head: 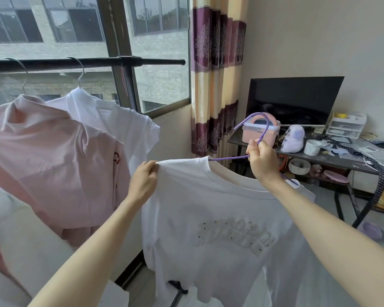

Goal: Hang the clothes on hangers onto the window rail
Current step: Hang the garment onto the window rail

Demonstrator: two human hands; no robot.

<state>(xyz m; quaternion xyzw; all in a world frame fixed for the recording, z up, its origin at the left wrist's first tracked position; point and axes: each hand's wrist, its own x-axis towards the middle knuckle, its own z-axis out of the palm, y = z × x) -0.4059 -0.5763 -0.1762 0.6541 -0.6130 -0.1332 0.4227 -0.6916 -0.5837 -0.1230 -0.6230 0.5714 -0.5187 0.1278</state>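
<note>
Gripping the purple hanger (262,131) at its neck, right hand (262,161) has fingers curled round the wire, hook pointing up. Left hand (143,181) pinches the shoulder seam of the white T-shirt (220,229), which drapes on that hanger, below and right of the black window rail (87,62). On the rail: pink top (49,160) and white shirt (120,120), both on wire hangers. Worktop (333,161) sits well right of the rail.

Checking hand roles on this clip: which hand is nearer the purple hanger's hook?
Right. The right hand grips the purple hanger at the neck, just below its hook. The left hand pinches the shoulder of the white T-shirt, off to the left of the hook.
</note>
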